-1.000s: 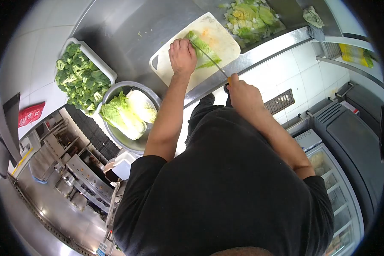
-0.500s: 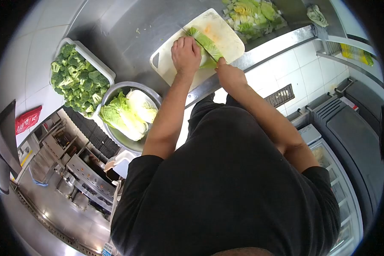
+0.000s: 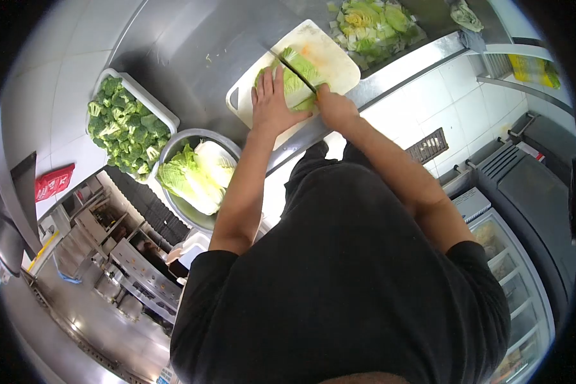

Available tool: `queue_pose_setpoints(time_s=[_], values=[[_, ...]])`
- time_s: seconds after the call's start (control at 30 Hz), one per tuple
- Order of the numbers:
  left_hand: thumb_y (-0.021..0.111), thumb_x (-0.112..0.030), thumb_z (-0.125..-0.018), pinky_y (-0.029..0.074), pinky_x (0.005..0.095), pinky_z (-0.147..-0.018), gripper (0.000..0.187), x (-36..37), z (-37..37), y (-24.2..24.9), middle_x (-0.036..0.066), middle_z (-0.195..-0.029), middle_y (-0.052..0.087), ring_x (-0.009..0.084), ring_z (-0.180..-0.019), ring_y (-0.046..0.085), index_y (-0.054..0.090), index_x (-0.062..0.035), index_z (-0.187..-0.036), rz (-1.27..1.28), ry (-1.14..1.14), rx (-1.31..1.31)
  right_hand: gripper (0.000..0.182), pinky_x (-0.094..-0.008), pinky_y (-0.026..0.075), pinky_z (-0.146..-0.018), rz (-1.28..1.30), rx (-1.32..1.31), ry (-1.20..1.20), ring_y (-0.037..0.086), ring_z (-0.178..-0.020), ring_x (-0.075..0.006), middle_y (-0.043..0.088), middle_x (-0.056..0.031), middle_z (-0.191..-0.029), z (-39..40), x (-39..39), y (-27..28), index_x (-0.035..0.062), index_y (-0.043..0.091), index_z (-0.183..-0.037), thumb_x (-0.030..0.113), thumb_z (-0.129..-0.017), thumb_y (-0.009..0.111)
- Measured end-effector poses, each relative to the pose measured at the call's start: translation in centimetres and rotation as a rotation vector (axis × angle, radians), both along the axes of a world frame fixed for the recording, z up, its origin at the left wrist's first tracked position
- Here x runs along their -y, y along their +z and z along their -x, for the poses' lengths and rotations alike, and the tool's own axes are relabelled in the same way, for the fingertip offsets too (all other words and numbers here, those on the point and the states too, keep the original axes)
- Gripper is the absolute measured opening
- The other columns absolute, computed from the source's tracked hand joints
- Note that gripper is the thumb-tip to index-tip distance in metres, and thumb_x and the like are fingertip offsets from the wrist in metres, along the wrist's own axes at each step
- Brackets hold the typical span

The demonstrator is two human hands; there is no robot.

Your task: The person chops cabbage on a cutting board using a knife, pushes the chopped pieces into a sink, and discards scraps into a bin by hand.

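- Left hand [image 3: 274, 115], curled earlier, has splayed; now open over the cabbage, fingers beside the blade. Slip could nick them.
- Right hand [image 3: 336, 110] clenched round the knife [image 3: 294, 71]; sideways twist might skid it.
- Cabbage [image 3: 292, 86] lies mid-board [image 3: 336, 56]; layered leaves could slide.
- Far right: chopped leaves [image 3: 377, 29]; board shove might scatter them.

A metal counter [image 3: 198, 77] carries a cutting board [image 3: 336, 63] and chopped cabbage [image 3: 374, 29].
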State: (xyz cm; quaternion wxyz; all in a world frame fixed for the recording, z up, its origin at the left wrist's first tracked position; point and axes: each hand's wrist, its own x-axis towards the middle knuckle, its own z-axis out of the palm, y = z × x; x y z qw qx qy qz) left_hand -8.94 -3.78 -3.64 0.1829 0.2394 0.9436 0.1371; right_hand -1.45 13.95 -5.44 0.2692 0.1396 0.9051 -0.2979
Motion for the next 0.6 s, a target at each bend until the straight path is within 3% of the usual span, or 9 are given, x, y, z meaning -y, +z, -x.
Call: queue_pose_setpoints(time_s=[0.23,0.47,0.6], values=[[0.095,-0.042,-0.069,0.025,0.0543,-0.126,0.127,-0.3,-1.1,-2.5,0.023,-0.164,0.027,0.0448,-0.152,0.028,0.018,-0.0092,-0.165,-0.033,0.042,-0.163,0.031,-0.0562,0.057,-0.081,-0.068,0.059,0.087,0.074,-0.093,-0.0450,0.074,-0.0270,-0.096,-2.6,-1.0,5.9,-0.0023,0.049,-0.119,0.025,-0.105,0.054],[0.094,-0.032,-0.070,0.029,0.0551,-0.123,0.120,-0.3,-1.3,-2.4,0.026,-0.160,0.031,0.0475,-0.146,0.033,0.022,-0.0068,-0.163,-0.051,0.045,-0.172,0.028,-0.0578,0.056,-0.081,-0.044,0.031,0.005,0.073,-0.092,-0.0475,0.073,-0.0284,-0.095,-5.6,-0.6,-1.1,-0.0012,0.047,-0.118,0.023,-0.105,0.050],[0.096,-0.033,-0.068,0.032,0.0561,-0.122,0.122,-0.5,-1.4,-2.7,0.022,-0.161,0.031,0.0470,-0.146,0.034,0.023,-0.0114,-0.163,-0.068,0.086,-0.156,0.027,-0.0583,0.056,-0.084,0.004,0.028,0.001,0.073,-0.096,-0.0478,0.073,-0.0294,-0.101,-5.0,-0.9,-1.3,0.0005,0.048,-0.121,0.023,-0.105,0.049]])
